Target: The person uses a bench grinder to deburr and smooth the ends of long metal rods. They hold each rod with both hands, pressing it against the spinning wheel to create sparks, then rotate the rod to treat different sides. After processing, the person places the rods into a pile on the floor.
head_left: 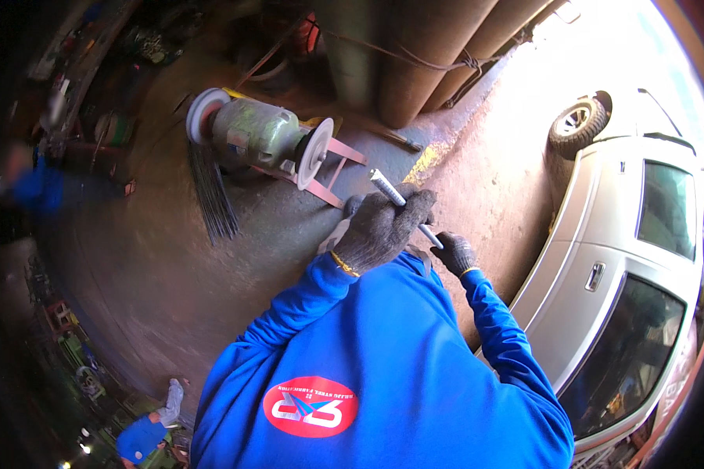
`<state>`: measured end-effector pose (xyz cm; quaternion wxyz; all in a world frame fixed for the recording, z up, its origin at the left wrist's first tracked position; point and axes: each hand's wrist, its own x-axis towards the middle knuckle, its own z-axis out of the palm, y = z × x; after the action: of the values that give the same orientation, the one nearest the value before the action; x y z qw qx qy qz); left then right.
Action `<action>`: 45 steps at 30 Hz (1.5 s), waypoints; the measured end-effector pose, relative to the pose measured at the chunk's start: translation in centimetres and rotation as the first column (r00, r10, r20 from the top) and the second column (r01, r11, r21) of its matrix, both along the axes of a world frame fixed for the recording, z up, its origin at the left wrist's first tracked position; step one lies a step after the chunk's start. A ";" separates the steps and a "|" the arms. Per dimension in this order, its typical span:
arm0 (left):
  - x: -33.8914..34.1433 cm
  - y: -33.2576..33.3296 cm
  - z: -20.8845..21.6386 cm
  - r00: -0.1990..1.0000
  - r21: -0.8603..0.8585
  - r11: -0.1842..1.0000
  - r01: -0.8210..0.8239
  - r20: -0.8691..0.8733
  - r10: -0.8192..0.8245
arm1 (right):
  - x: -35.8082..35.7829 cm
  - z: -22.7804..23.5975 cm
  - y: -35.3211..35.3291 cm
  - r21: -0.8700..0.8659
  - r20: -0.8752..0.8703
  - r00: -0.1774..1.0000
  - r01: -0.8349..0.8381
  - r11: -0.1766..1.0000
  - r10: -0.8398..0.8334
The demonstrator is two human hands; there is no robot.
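A pale grey metal rod (387, 187) slants across in front of my body, its upper end ridged like a thread or coil. My left hand (379, 230), in a dark knit glove with a yellow cuff edge, is wrapped round the rod below that end. Lower and to the right, my gloved right hand (455, 254) is closed round the rod's other end, which its fingers hide. Beyond my left hand stands a green double-ended grinder (258, 133) with a pale disc on each side. It rests on a reddish metal stand (332, 176).
A bundle of thin dark rods (211, 195) lies beside the grinder. Large brown pipes (422, 55) stand at the back. A silver vehicle (587, 234) fills the right side. People in blue (41, 187) are at the far left and lower left (142, 438).
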<state>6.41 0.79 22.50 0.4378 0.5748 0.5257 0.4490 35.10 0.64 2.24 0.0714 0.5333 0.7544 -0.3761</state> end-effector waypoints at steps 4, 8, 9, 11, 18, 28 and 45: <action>-0.1 -1.2 -0.1 0.991 -0.013 0.993 -0.118 -0.069 0.116 | -0.9 -0.2 1.1 0.056 -0.084 0.993 -0.079 0.995 0.083; -0.6 -2.9 0.8 0.975 -0.124 0.967 -0.221 -0.037 0.218 | -2.6 -0.4 1.6 0.024 -0.268 0.957 -0.113 0.993 0.115; -0.7 -3.3 1.1 0.964 -0.028 0.965 -0.261 -0.046 0.260 | -3.1 -0.4 1.6 -0.004 -0.335 0.936 -0.113 0.994 0.105; -0.7 -4.0 2.3 0.955 0.136 0.949 -0.283 -0.054 0.292 | -3.0 -1.2 1.8 0.033 -0.399 0.904 -0.151 0.988 0.151; -1.9 -4.7 5.1 0.937 0.171 0.930 -0.324 0.192 0.291 | -3.2 3.8 0.5 -0.148 -0.381 0.922 -0.130 0.980 0.065; -3.1 -4.7 5.0 0.904 -0.057 0.966 -0.254 0.342 0.258 | -2.0 8.7 -8.2 -0.238 -0.462 0.860 0.114 0.965 -0.216; -7.8 -6.8 -17.4 0.848 -0.650 0.750 0.126 0.463 0.259 | -10.2 12.0 -36.0 -0.869 -0.175 0.217 0.424 0.255 -0.960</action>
<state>-1.40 -6.05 5.13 0.7207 0.2179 0.5299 0.3902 24.94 -35.36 14.27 -0.2348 0.5785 0.1533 -0.7660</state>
